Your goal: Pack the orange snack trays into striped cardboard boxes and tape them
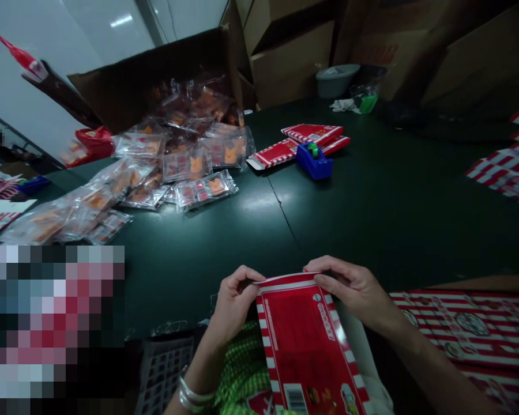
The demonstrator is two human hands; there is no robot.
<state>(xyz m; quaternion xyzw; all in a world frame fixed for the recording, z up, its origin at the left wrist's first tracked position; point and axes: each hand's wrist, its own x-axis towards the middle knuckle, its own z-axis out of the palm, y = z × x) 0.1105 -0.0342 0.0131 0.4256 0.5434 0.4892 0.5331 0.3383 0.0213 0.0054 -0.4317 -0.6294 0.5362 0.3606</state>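
Note:
A red carton (303, 340) with red-and-white striped edges and a barcode lies over my lap, its top end at the table's near edge. My left hand (237, 300) pinches the left corner of that end between thumb and fingers. At the right corner, my right hand (350, 288) grips the same end, thumb on the near face and fingers behind. The carton's lower end runs out of the picture. Ahead on the table stands a blue tape dispenser (315, 161) with a green core, against two red striped cartons (303, 144).
Clear packets (199, 158) with orange pieces spill from a big cardboard box (155, 75) at the back left. Striped cartons (467, 328) are stacked at my right, others (510, 167) at the far right. A grey tub (337, 80) stands at the back.

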